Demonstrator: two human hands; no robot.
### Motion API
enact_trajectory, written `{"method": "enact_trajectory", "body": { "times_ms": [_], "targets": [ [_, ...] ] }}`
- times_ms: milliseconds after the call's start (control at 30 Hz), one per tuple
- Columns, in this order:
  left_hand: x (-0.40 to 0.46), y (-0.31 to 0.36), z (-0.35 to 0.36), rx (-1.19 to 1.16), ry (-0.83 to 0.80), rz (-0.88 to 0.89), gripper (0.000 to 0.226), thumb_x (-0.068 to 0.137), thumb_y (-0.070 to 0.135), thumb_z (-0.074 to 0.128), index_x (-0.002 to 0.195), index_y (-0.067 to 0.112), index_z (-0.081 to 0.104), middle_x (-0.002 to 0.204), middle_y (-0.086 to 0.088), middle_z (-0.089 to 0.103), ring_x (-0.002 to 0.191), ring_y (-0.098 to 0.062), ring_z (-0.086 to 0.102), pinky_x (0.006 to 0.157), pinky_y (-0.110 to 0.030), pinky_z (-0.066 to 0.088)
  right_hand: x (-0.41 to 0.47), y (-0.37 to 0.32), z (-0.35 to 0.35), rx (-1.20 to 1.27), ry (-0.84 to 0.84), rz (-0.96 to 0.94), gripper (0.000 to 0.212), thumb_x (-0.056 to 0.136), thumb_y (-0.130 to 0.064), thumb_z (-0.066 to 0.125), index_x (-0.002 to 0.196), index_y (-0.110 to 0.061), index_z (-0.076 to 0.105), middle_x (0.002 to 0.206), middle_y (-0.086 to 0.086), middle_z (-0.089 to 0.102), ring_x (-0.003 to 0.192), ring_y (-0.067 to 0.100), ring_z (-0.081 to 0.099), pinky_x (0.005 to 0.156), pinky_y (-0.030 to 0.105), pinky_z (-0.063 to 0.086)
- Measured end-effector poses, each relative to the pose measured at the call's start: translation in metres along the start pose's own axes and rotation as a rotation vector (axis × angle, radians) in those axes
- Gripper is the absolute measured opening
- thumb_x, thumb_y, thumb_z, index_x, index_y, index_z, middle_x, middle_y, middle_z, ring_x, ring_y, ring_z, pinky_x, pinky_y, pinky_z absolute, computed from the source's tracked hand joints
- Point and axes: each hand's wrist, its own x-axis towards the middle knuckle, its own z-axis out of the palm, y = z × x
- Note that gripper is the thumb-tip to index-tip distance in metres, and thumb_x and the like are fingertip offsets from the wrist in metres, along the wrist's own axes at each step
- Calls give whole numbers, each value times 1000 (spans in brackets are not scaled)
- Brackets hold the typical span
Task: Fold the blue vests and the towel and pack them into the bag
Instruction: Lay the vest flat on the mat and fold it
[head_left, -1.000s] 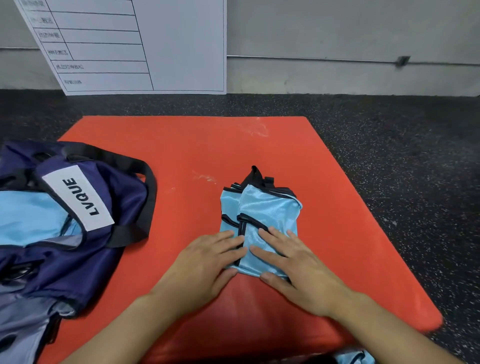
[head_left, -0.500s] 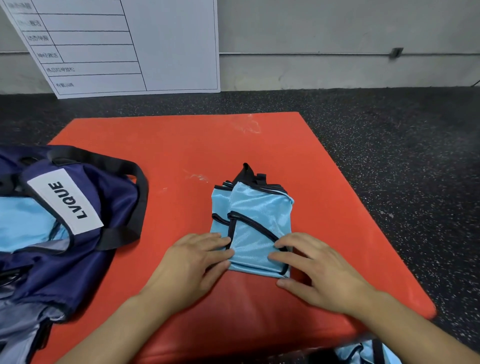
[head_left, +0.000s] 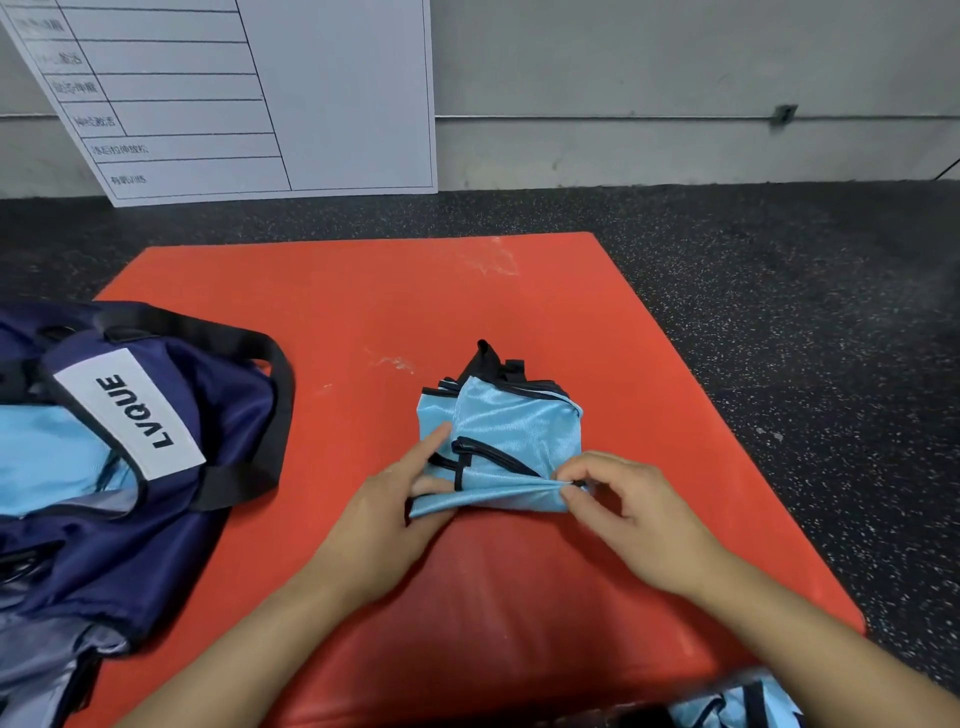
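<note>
Last fold on one blue vest, with more still to pack

Nearest you, another vest (head_left: 737, 709) waits unfolded below the red mat (head_left: 363, 312); your left hand (head_left: 387, 512) and right hand (head_left: 618, 501) each pinch the folded vest's (head_left: 511, 431) near edge at mat centre; left of it the bag (head_left: 156, 467) already holds blue cloth. No towel shows.

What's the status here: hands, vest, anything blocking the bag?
Left hand and right hand pinch near edge of folded vest. Bag open to the left. Nothing between.
</note>
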Motion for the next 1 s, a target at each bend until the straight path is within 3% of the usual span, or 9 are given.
{"method": "enact_trajectory", "body": {
  "times_ms": [167, 367, 433, 500, 633, 733, 833, 933, 1000],
  "targets": [
    [8, 6, 5, -136, 49, -134, 76, 96, 18, 67, 157, 38, 26, 57, 15, 48, 57, -3, 43, 59, -15, 38, 0, 1, 4, 445, 48, 177, 22, 99, -26, 64, 121, -26, 61, 108, 4, 71, 94, 18, 63, 87, 28, 48],
    [8, -1, 4, -296, 89, -271, 81, 90, 24, 69, 157, 38, 25, 87, 0, 75, 71, -16, 66, 83, -42, 57, 0, 5, -12, 827, -32, 303, 51, 99, -49, 51, 102, -2, 71, 133, 15, 66, 129, 30, 58, 109, 43, 44],
    [8, -1, 2, -306, 109, -281, 73, 88, 25, 69, 152, 35, 35, 91, 2, 77, 74, -18, 70, 84, -40, 58, -3, 4, -13, 719, -137, 315, 58, 94, -58, 59, 92, -4, 78, 122, 15, 71, 123, 26, 62, 108, 33, 42],
    [7, -1, 1, -315, 117, -269, 67, 89, 25, 68, 148, 35, 40, 85, -2, 75, 67, -12, 61, 76, -37, 57, -4, -1, -11, 592, -210, 286, 39, 94, -46, 67, 98, -10, 81, 114, 8, 74, 114, 17, 66, 101, 21, 43],
    [0, 5, 1, -386, 163, -247, 61, 97, 15, 66, 149, 30, 39, 62, 11, 60, 56, -3, 47, 59, -18, 42, -1, -8, -4, 574, -66, 324, 23, 89, -28, 68, 106, -20, 81, 109, -4, 77, 98, 1, 65, 87, 12, 44],
    [-4, 11, -5, -531, 148, -253, 70, 96, 16, 65, 153, 32, 29, 90, 10, 78, 76, 3, 63, 76, -15, 48, 4, -4, 0, 591, 42, 330, 22, 89, -28, 68, 106, -28, 82, 91, -5, 73, 82, 4, 58, 81, 16, 47],
    [-9, 10, -11, -495, 116, -248, 77, 96, 9, 64, 154, 38, 21, 105, 6, 78, 91, -2, 66, 93, -23, 50, 9, 1, 5, 611, 114, 356, 23, 94, -15, 67, 108, -27, 81, 71, 6, 46, 71, 8, 51, 82, 28, 54],
    [-11, 14, -12, -412, 111, -229, 76, 98, 1, 60, 147, 46, 25, 82, 7, 74, 68, -3, 54, 73, -17, 46, 14, 2, 11, 643, 154, 389, 28, 96, -5, 66, 110, -25, 80, 71, 9, 32, 66, 19, 43, 71, 27, 58],
    [-9, 15, -13, -411, 126, -261, 75, 99, 1, 59, 153, 39, 24, 82, -12, 72, 65, -7, 45, 66, -18, 40, 16, 0, 14, 633, 167, 403, 28, 96, -5, 65, 114, -23, 79, 69, 9, 30, 63, 24, 40, 64, 26, 56]
  ]
}}
